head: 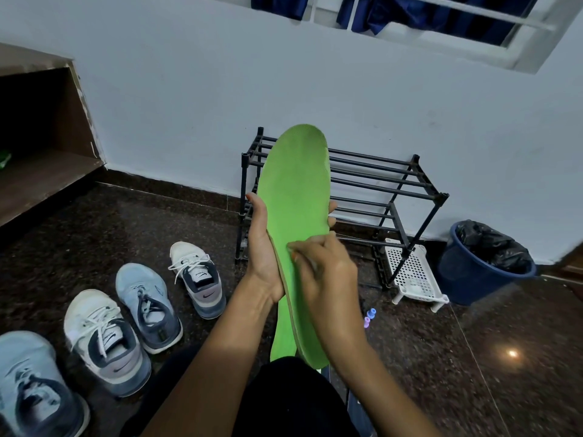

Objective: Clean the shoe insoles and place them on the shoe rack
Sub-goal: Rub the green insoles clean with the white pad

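Observation:
A long green insole (296,190) stands upright in front of me. My left hand (263,250) grips it around the middle, thumb on the left edge and fingertips showing past the right edge. My right hand (325,272) presses its curled fingers against the insole's lower face; something small and blurred seems pinched in them, and I cannot tell what it is. A second green insole (284,335) shows just behind the lower part. The black tube shoe rack (394,187) stands against the wall behind the insole.
Several sneakers (145,307) lie on the dark floor at the left. A white perforated basket (413,272) sits beside the rack, and a blue bin (473,272) with a black liner is at the right. Small purple and blue bottles (369,316) stand near my right wrist.

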The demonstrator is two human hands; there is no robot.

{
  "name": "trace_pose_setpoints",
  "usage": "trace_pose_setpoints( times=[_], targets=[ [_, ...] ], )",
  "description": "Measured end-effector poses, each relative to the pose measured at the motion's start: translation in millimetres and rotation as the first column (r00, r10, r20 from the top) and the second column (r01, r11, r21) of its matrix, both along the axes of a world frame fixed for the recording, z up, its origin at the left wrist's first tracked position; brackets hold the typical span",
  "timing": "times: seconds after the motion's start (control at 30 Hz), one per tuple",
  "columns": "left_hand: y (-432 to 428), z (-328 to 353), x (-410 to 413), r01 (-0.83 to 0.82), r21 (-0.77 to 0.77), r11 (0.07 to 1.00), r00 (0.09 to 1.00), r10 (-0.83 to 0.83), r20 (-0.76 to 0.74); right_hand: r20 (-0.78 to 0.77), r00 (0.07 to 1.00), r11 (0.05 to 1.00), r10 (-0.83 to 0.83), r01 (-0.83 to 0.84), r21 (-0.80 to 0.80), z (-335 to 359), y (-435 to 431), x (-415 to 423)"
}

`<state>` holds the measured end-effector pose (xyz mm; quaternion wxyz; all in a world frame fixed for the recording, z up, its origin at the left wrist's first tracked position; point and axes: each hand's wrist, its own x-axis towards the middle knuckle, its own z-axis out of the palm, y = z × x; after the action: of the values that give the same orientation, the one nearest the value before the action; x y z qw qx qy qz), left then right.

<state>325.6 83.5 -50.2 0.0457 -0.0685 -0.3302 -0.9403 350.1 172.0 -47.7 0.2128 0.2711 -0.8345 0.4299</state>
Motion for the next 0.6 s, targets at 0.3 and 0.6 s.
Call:
trace_pose_setpoints(
  times=[0.3,0.6],
  targets=[
    [1,-1,-1,0.001,-0.002,1.0,1.0,-0.001,-0.01,-0.012,1.0,1.0,-0.027,0.027,0.012,1,2,-4],
    [-2,0,1,-0.045,-0.035,0.998,0.999,0.045,0.013,0.002,0.998,0.997,0.061,-0.061,-0.041,-1,-7,10]
  ],
)
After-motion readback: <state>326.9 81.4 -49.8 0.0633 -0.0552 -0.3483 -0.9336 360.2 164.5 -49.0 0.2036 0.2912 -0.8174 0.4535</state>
